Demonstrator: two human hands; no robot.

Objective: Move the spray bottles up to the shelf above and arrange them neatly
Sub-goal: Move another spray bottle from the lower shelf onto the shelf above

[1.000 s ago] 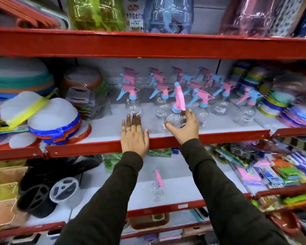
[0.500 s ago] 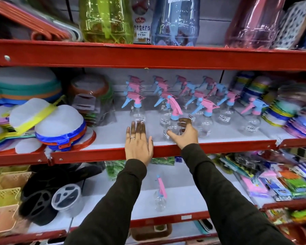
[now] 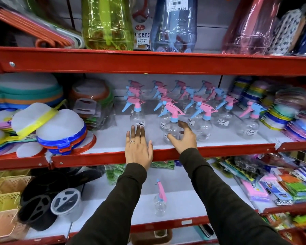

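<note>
Lower shelf: a single clear plastic spray bottle with a pink-and-blue trigger head [image 3: 160,200] was seen standing upright on the white lower shelf board [image 3: 184,197], well below both sets of fingers and between the two dark sleeves.
Left hand: the left hand [image 3: 138,147] was laid flat, palm down, over the red metal front edge of the middle shelf [image 3: 228,150]; its fingers were held straight and close together, nothing gripped, and a ring was worn on one.
Left fingertips: a clear labelled spray bottle with a pink head and blue trigger [image 3: 137,114] was placed just beyond them; contact could not be told.
Right hand: the right hand [image 3: 184,137] was spread wide in a loose curl, with nothing clasped.
Right fingers: a clear round-bodied spray bottle with a pink head and blue collar [image 3: 172,124] was set upright between thumb and fingers, the thumb at its base.
Beyond the fingers: rows of matching pink-and-blue-topped clear spray bottles [image 3: 224,110] were lined up toward the back of the shelf.
</note>
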